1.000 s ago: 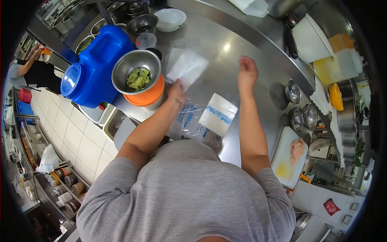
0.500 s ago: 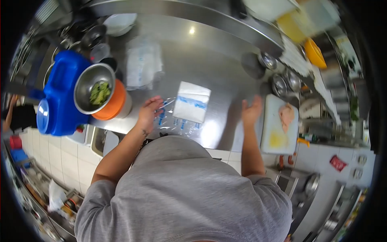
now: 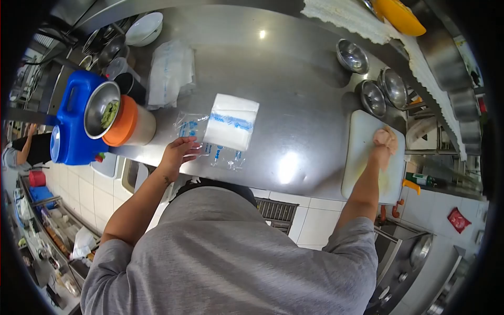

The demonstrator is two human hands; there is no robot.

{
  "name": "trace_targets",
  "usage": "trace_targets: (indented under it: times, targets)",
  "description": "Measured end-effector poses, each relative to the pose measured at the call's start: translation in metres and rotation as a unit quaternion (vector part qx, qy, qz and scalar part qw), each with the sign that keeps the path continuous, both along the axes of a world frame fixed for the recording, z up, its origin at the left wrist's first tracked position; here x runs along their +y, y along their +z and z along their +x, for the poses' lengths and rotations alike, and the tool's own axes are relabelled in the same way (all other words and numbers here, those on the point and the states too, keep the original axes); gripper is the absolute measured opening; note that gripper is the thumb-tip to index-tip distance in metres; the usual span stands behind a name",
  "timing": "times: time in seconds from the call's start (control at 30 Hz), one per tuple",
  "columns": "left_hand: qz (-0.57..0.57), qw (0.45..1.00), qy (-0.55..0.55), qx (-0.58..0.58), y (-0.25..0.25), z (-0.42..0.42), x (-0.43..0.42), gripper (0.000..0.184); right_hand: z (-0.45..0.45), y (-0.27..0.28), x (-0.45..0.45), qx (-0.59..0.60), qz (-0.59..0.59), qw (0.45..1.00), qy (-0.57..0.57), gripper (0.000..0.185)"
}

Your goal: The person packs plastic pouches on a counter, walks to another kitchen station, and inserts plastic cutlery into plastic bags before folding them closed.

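My right hand (image 3: 381, 152) is on a piece of raw meat (image 3: 386, 137) lying on the white cutting board (image 3: 359, 136), its fingers closed round the near end. My left hand (image 3: 180, 155) hovers over the left edge of a clear plastic bag with blue print (image 3: 223, 157), fingers apart and holding nothing. A folded white packet with a blue band (image 3: 231, 122) rests partly on that bag. Farther back on the left lies a stack of plastic bags (image 3: 170, 73).
Left: a blue jug (image 3: 79, 115), a steel bowl with green leaves (image 3: 94, 113) over an orange-lidded tub (image 3: 142, 126), and a white bowl (image 3: 144, 29). Small steel bowls (image 3: 352, 56) stand behind the board. Another person (image 3: 26, 147) is at far left.
My right hand has moved right, from above the table onto the meat. My left hand has left the stack of bags and come nearer the packet. The view has shifted.
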State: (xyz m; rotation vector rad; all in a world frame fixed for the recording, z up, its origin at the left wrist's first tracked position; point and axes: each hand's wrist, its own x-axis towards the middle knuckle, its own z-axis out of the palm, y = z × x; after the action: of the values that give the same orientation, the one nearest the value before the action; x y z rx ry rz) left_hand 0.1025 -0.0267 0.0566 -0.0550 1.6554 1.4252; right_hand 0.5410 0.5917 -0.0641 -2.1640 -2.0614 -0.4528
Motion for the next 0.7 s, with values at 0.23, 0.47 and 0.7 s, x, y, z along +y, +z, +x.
trace_targets:
  times: [0.23,0.47,0.7]
  targets:
    - [0.005,1.000,0.004,0.026,0.007,0.025,0.013,0.026,-0.103,0.081,-0.113,0.180,0.221,0.911,0.299,0.036]
    - [0.037,0.998,-0.018,0.047,0.009,0.043,0.028,0.026,-0.317,0.064,-0.370,0.225,-0.082,0.768,0.594,0.036]
    - [0.028,0.926,-0.095,0.364,-0.031,0.025,0.043,0.040,-0.348,0.074,-0.388,0.214,-0.036,0.725,0.654,0.013]
